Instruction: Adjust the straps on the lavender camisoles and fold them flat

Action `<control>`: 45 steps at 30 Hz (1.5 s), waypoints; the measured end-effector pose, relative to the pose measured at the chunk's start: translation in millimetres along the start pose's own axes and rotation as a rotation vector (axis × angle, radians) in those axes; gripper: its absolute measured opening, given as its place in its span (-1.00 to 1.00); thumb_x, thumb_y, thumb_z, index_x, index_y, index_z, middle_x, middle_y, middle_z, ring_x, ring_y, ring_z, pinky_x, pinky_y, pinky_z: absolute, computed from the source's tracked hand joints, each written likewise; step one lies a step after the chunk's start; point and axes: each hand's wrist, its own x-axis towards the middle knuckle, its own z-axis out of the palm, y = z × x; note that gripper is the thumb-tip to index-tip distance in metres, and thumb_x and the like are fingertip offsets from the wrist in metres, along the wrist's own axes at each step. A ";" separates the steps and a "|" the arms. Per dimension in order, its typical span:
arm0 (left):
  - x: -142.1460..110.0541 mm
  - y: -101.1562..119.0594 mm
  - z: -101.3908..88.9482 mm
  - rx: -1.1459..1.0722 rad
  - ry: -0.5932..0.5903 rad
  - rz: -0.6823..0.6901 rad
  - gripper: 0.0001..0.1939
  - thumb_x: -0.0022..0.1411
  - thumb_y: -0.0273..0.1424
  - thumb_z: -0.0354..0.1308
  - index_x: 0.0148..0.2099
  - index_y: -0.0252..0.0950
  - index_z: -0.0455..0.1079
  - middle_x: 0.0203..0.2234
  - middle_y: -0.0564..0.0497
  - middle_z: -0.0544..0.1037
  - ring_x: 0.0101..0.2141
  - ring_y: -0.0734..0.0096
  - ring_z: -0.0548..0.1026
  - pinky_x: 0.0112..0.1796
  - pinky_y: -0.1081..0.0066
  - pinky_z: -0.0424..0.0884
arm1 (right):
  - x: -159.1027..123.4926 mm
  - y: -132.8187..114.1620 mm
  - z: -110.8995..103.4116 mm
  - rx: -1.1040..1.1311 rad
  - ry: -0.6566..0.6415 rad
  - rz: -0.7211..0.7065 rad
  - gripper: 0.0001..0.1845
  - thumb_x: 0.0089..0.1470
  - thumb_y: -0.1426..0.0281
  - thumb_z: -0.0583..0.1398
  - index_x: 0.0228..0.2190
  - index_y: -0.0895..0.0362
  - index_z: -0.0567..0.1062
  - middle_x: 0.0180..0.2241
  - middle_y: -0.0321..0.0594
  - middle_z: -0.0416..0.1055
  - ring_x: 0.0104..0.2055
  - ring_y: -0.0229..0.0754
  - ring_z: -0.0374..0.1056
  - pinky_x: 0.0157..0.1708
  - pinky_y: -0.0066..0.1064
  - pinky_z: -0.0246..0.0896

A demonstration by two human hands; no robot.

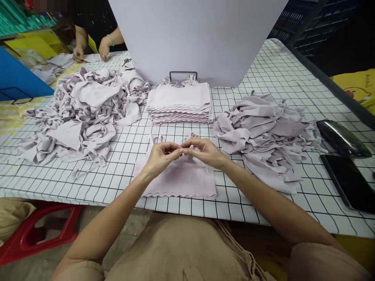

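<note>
A pale lilac strappy top (181,181) lies flat in front of me, its wavy hem toward the table's near edge. Over its upper part, my left hand (164,154) and my right hand (203,152) meet, fingertips pinched together. Whatever is between the fingertips is too small to make out. The top's thin straps show just beyond my fingers, and my hands partly hide its neckline. Behind it rests a neat stack of the same folded tops (178,101).
Crumpled lilac garments form a heap (93,105) at left and another pile (263,132) at right. A dark glossy case (342,138) and a phone (348,183) lie far right. A white upright panel (199,39) stands behind the stack. Another person's hands (104,48) handle fabric at upper left.
</note>
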 end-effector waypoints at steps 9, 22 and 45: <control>-1.5 -27.4 4.3 0.614 -0.029 0.254 -0.86 0.13 -0.43 0.35 -0.25 -0.29 0.48 -0.31 -0.02 0.58 -0.24 0.26 0.47 -0.17 0.25 0.35 | -3.4 11.3 -13.7 -0.175 0.210 -0.055 -0.92 0.08 0.33 0.35 -0.40 0.07 0.63 -0.40 -0.24 0.55 -0.27 -0.15 0.41 -0.20 -0.22 0.31; -8.0 -65.6 17.1 0.761 0.019 0.319 -0.88 0.18 -0.38 0.36 -0.37 -0.24 0.49 -0.43 0.07 0.56 -0.29 0.30 0.42 -0.08 0.20 0.13 | -25.4 33.5 1.7 -0.410 0.056 -0.205 -0.88 0.22 0.38 0.23 -0.38 0.04 0.54 -0.40 -0.24 0.50 -0.21 -0.08 0.27 -0.12 -0.14 0.24; -8.3 -71.5 17.3 0.722 0.009 0.400 -0.88 0.23 -0.40 0.26 -0.38 -0.25 0.49 -0.47 0.07 0.53 -0.37 0.35 0.40 -0.08 0.22 0.15 | -26.5 33.9 10.3 -0.547 0.007 -0.293 -0.87 0.22 0.44 0.19 -0.37 0.03 0.52 -0.44 -0.22 0.47 -0.18 -0.02 0.27 -0.09 -0.02 0.16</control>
